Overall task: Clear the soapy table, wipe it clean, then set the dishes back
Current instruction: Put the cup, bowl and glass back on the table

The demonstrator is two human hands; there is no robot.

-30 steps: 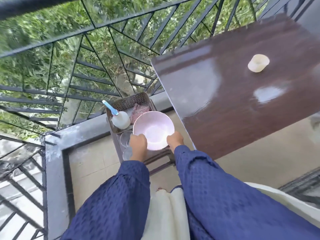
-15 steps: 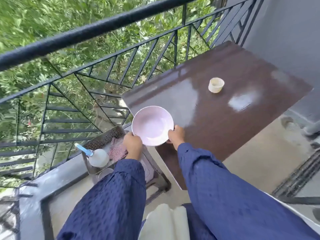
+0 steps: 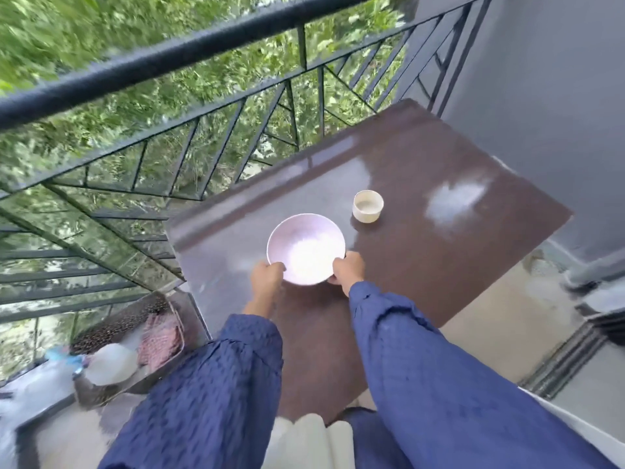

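A pale pink bowl is over the dark brown table, near its left-middle part. My left hand grips the bowl's near-left rim and my right hand grips its near-right rim. Whether the bowl touches the tabletop I cannot tell. A small cream cup stands upright on the table just beyond and right of the bowl. The tabletop shines wet, with a bright patch to the right of the cup.
A low brown basket tray sits left of the table with a pink cloth and a white bottle in it. A black balcony railing runs behind the table. A grey wall borders the right.
Both hands lifted the pink bowl from the low tray and carried it right and forward over the table, close to the cream cup. The view swung right with it.
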